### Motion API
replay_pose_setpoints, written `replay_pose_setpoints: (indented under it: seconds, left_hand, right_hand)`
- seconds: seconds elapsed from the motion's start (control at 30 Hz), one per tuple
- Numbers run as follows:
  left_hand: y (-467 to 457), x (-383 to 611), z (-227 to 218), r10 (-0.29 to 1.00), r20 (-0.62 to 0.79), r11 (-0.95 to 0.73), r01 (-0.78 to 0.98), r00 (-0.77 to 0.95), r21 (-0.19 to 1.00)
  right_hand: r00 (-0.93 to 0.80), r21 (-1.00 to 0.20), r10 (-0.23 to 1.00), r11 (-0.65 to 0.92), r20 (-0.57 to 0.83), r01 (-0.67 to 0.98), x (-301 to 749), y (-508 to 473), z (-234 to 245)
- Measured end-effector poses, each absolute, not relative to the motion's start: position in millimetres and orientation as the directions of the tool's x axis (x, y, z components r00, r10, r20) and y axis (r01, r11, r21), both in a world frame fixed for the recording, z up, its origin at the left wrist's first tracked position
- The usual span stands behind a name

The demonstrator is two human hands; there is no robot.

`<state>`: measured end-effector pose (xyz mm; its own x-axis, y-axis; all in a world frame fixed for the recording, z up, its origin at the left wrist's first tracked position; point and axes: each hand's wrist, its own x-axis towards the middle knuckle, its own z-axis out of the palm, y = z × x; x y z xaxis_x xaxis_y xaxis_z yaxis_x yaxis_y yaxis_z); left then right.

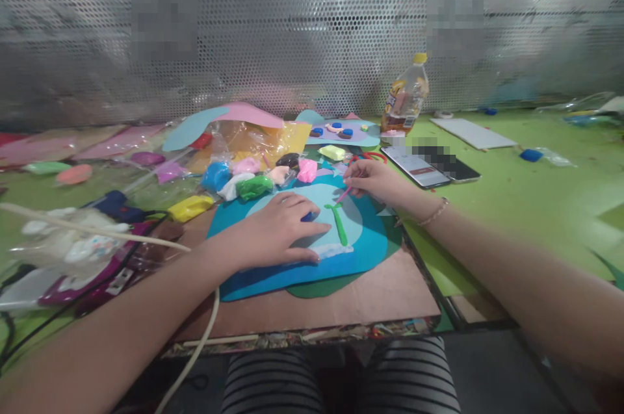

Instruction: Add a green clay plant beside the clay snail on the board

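My left hand point(287, 232) rests with fingers spread on blue cut paper point(375, 242) layered with a light blue oval point(319, 196). A dark blue lump point(307, 216) shows beside its fingers. A green clay stem point(340, 225) with small leaf-like ends at its top stands out on the oval, above a whitish strip point(331, 250). At the upper right of the paper, my right hand point(363, 179) is closed in a pinch on a thin pink stick point(345, 194). The stick's lower tip is at the top of the green stem.
Bagged clay lumps, one green point(254, 187) and one yellow point(191, 208), lie behind and left. Phones point(414, 166) and a drink bottle point(404, 99) are at the right back. A pale cable point(209, 323) crosses the left side. A perforated metal panel point(292, 24) stands behind.
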<state>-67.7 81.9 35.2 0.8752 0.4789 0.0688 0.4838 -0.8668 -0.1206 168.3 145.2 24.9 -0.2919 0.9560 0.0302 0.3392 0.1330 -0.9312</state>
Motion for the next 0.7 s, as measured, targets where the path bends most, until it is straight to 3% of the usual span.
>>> replay_pose_setpoints:
  seconds: [0.17,0.37,0.7]
  left_hand:
    - [81.2,-67.3,35.8,0.476,0.074,-0.868,0.481,0.877,-0.121]
    - [81.3,-67.0,35.8,0.475,0.073,-0.869,0.481,0.877,-0.114]
    - [81.0,-67.0,36.5,0.473,0.066,-0.87,0.477,0.879,-0.123]
  right_hand:
    - [-0.304,-0.904,0.945,0.231,0.121,0.359,168.4,143.6,28.2]
    - [-0.405,-0.74,0.854,0.497,0.326,0.453,169.1,137.6,29.7]
    - [-0.424,-0.67,0.863,0.489,0.275,0.559,165.6,134.0,33.0]
